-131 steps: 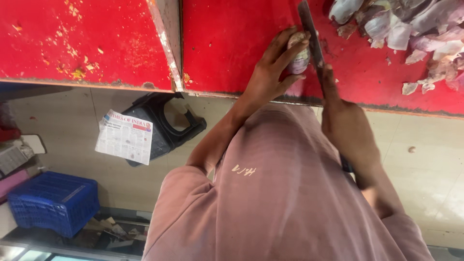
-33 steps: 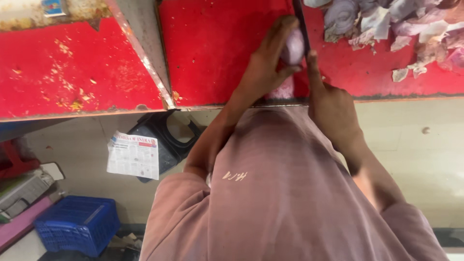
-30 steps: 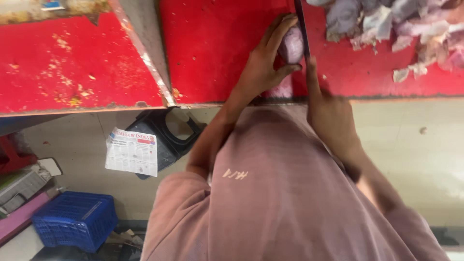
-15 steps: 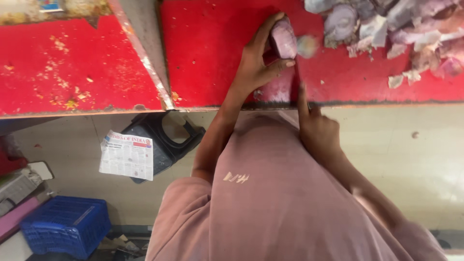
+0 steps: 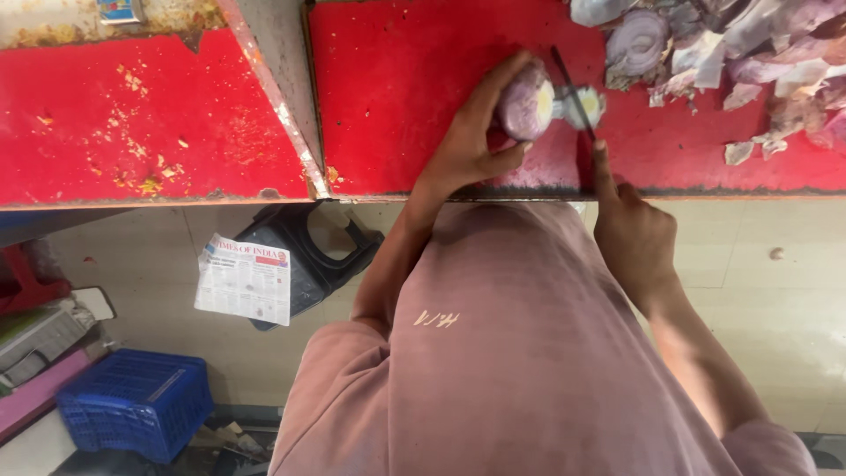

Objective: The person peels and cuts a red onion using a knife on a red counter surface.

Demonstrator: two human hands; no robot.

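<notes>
My left hand [image 5: 469, 141] grips a purple onion [image 5: 526, 103] on the red cutting board [image 5: 405, 79]. The onion's cut face is pale yellow and points right. My right hand [image 5: 630, 234] holds a dark knife [image 5: 573, 84] with the forefinger along its back. The blade stands just right of the onion, between it and a small cut-off end piece [image 5: 586, 106]. A halved onion [image 5: 636, 40] and a heap of purple onion skins [image 5: 758, 44] lie at the board's far right.
A second red board [image 5: 132, 115] lies to the left, across a grey metal strip [image 5: 278, 88]. Below the counter's edge, on the tiled floor, are a black stool [image 5: 308, 256] with a folded newspaper [image 5: 244, 278] and a blue plastic crate [image 5: 137, 401].
The knife has cut the end off the onion; the small piece now lies apart on the right. My left hand turned the onion, showing its cut face.
</notes>
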